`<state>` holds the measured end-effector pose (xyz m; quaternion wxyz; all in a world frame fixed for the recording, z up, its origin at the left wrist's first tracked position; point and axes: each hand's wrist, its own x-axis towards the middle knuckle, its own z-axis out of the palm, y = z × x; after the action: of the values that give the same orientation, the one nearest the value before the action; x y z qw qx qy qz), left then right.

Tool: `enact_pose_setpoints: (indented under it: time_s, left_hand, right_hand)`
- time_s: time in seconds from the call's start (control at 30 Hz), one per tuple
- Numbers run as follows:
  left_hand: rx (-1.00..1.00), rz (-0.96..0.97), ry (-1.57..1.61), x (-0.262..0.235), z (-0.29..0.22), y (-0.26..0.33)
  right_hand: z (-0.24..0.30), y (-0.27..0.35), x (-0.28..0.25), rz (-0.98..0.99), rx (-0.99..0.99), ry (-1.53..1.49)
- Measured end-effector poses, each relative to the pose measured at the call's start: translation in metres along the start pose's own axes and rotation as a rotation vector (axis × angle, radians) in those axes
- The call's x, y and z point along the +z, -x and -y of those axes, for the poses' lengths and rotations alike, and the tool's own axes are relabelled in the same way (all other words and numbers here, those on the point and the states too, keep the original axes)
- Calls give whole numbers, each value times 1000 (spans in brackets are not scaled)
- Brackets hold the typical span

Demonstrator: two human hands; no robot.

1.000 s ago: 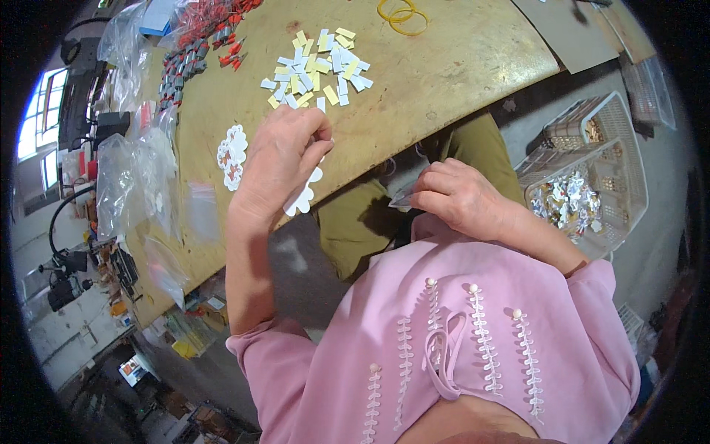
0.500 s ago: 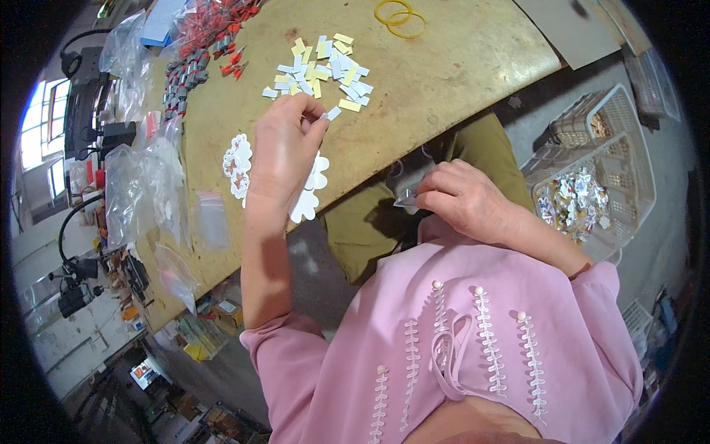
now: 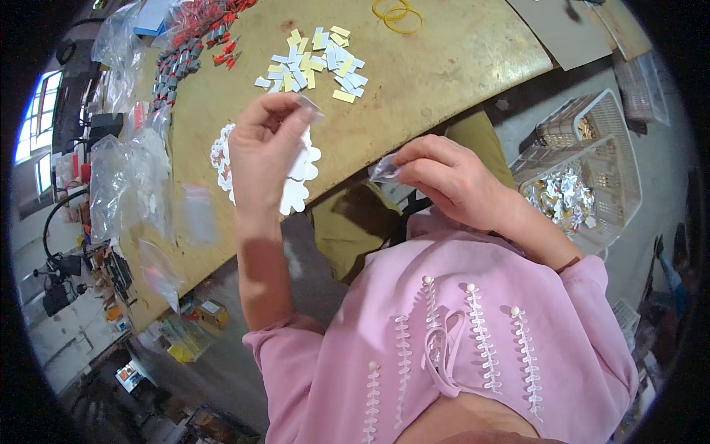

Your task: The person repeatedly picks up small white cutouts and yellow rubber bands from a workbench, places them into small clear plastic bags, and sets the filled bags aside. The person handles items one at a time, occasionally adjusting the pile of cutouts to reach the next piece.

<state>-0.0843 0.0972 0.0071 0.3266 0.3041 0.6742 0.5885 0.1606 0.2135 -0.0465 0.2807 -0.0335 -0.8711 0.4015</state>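
Note:
My left hand [image 3: 262,144] is raised over the table, thumb and fingers pinching a small pale rectangular piece [image 3: 310,109]. Beyond it lies a loose pile of similar white and yellow rectangles [image 3: 303,63]. White flower-shaped cutouts [image 3: 296,194] lie partly hidden beneath my left hand, and several with brownish-red patterns [image 3: 220,157] show to its left. At the table's near edge, above my lap, my right hand [image 3: 451,181] grips a small clear plastic bag [image 3: 384,171]. What the bag holds, if anything, I cannot make out.
The wooden table [image 3: 436,70] carries yellow rings [image 3: 397,15], grey and red parts [image 3: 176,72], and clear bags [image 3: 118,189] on its left. A flat small bag [image 3: 198,213] lies near the left edge. At right stands a white plastic basket [image 3: 620,194] with shiny pieces [image 3: 566,194].
My left hand has lifted the small rectangle away from the pile, back towards me. My right hand has moved up and left with the bag, out over the table's edge.

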Motion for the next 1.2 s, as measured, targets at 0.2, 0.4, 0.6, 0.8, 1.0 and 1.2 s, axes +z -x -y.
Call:
enact_pose_setpoints:
  time_s: [0.2, 0.4, 0.6, 0.8, 1.0, 1.2]
  left_hand:
    - [222, 77, -297, 35, -11, 66]
    - [573, 14, -577, 30, -10, 74]
    - [575, -164, -819, -16, 19, 86]
    - [535, -42, -1297, -42, 55, 76]
    - [653, -49, -1357, -58, 50, 30]
    - [561, -15, -1057, -88, 27, -29]
  right_hand:
    - [14, -19, 0, 26, -28, -47]
    - [26, -24, -3, 93, -34, -22]
    - [22, -19, -4, 105, 10, -18]
    - [25, -18, -3, 147, 44, -15]
    - [26, -25, 3, 142, 6, -11]
    - [12, -12, -6, 123, 42, 31]
